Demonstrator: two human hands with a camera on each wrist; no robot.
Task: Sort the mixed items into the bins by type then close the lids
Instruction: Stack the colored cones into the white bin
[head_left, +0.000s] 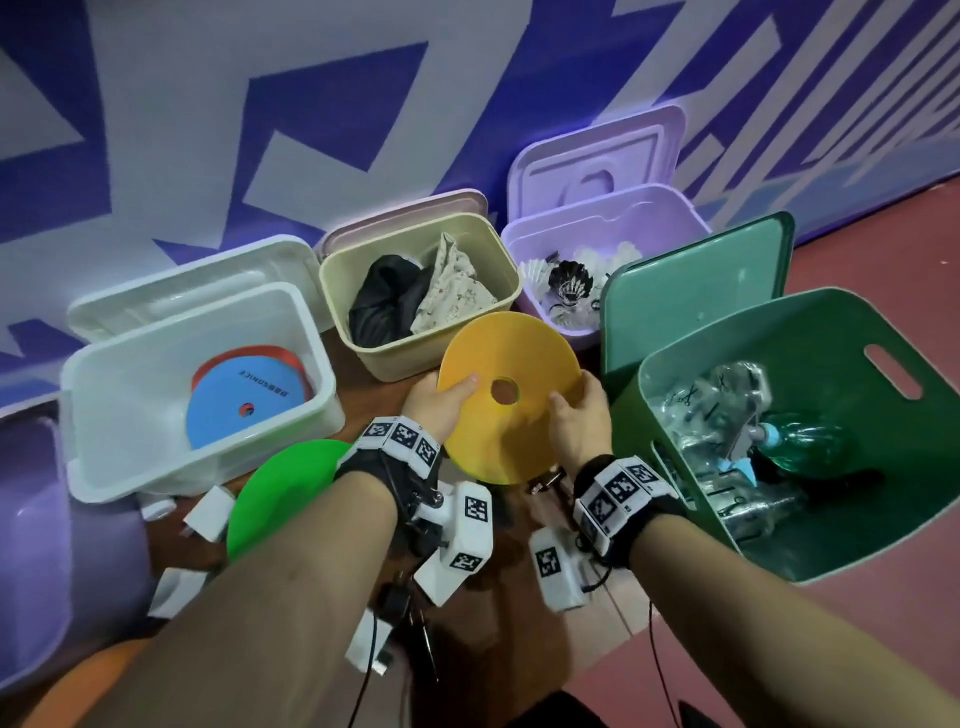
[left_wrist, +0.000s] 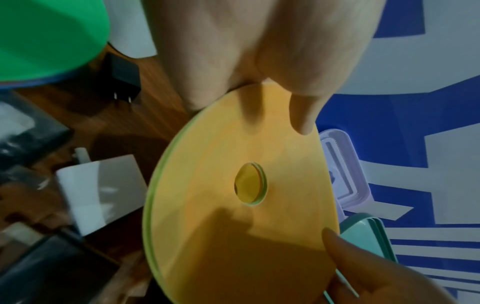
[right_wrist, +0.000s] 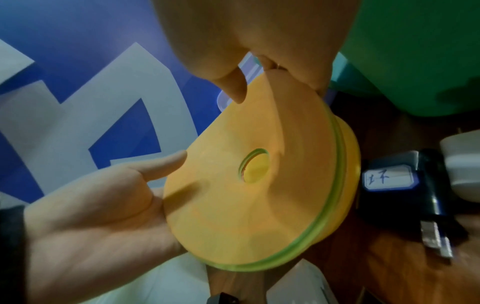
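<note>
Both hands, left hand (head_left: 441, 402) and right hand (head_left: 579, 415), pinched opposite rims of the yellow discs (head_left: 511, 397), seemingly light, stiff, best held edgewise.

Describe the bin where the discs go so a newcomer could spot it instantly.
Along the blue-and-white wall stands a row of open bins. The leftmost, the white bin, sits beside the beige bin of cloth. Only it already holds flat discs: a blue disc over a red one.

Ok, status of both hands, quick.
Left hand: holding the orange disc stack at its left edge, thumb on top.
Right hand: holding the same stack at its right edge, thumb on top.
</note>
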